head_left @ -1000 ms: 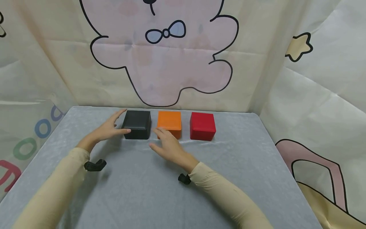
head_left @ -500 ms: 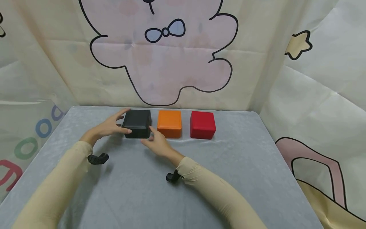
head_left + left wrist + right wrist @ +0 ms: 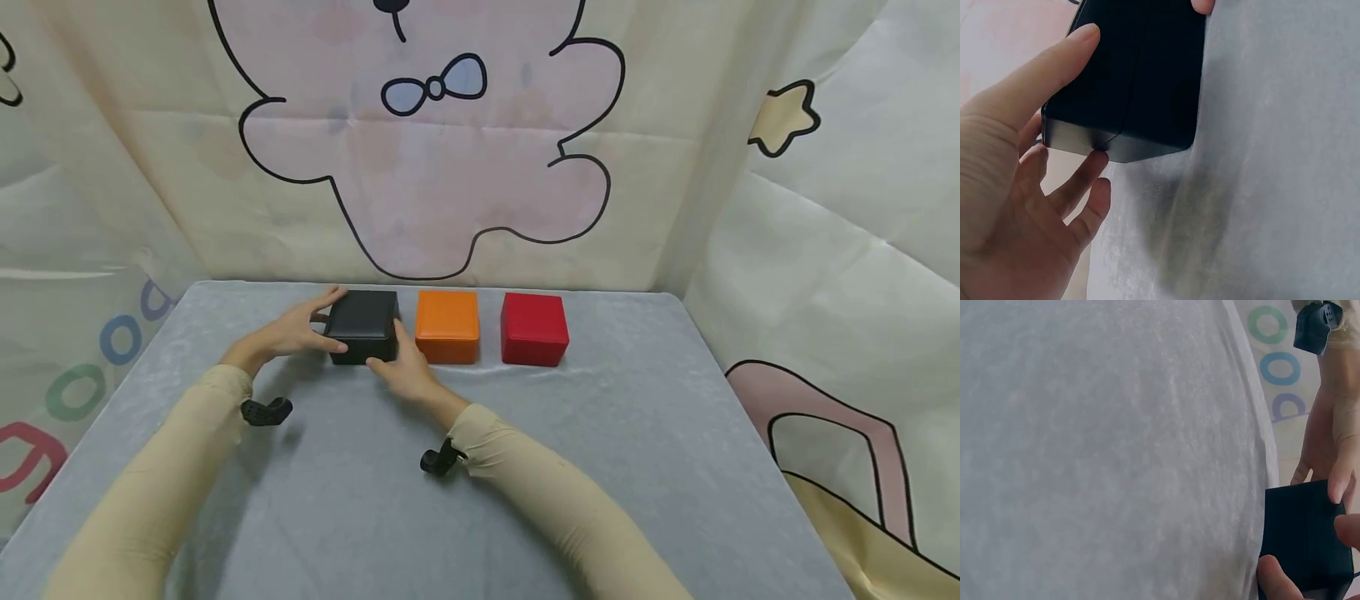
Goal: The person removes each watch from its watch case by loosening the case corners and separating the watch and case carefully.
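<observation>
A black box (image 3: 363, 315) with rounded edges sits at the back left of the table. My left hand (image 3: 285, 335) holds its left side, thumb on the front face and index finger toward the back top edge. In the left wrist view the other fingertips are under or against the end of the black box (image 3: 1141, 69). My right hand (image 3: 411, 372) grips the right front corner, thumb on the front and fingers along the right side. The right wrist view shows both hands at the black box (image 3: 1300, 528). The far-side fingers are partly hidden.
An orange box (image 3: 447, 321) stands just right of the black one, close to my right fingers. Beyond it is a red box (image 3: 534, 325). A grey cloth covers the table (image 3: 360, 500); a printed curtain (image 3: 480, 183) hangs behind its back edge.
My right hand has moved left from in front of the orange box to the black box's right side. The left hand has edged right, closer around the black box. The boxes stay in place.
</observation>
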`<action>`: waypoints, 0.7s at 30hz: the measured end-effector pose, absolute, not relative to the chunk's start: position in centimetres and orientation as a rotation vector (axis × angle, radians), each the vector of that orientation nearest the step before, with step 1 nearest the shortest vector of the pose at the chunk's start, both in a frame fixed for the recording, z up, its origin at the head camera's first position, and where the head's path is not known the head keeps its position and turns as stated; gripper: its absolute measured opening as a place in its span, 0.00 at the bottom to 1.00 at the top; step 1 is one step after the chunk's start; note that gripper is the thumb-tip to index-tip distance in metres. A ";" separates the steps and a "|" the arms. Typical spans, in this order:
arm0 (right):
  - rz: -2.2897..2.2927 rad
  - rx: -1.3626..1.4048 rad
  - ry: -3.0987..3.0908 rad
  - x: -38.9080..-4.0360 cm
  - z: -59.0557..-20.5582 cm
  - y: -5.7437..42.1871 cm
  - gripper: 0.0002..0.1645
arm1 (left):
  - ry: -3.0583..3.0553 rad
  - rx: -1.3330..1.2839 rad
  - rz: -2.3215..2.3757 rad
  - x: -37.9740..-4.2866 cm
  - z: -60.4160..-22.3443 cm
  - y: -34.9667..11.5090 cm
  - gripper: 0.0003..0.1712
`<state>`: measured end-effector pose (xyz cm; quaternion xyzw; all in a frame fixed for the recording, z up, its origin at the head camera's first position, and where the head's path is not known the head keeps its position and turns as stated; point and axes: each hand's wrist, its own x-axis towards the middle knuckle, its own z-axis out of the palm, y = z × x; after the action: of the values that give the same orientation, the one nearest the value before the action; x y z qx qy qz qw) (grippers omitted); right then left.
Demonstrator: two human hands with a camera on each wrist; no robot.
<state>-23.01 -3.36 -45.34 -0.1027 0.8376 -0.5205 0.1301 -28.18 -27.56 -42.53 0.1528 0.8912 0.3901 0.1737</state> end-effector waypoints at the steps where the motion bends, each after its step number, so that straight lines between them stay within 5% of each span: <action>1: -1.515 -0.295 2.434 -23.0 -45.4 -3.4 0.51 | 2.530 0.435 1.102 -28.2 -42.5 -27.6 0.62; 11: -1.695 -0.209 2.505 -23.2 -46.7 -4.0 0.37 | 2.567 0.436 1.090 -28.4 -42.9 -27.4 0.59; 21: -1.743 -0.096 2.597 -23.1 -46.7 -4.9 0.35 | 2.603 0.403 1.132 -28.8 -43.2 -27.5 0.59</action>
<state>-23.08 -4.87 -46.72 -0.0307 0.8300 -0.5569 0.0060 -28.76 -27.47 -43.21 0.1393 0.8993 0.3912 0.1371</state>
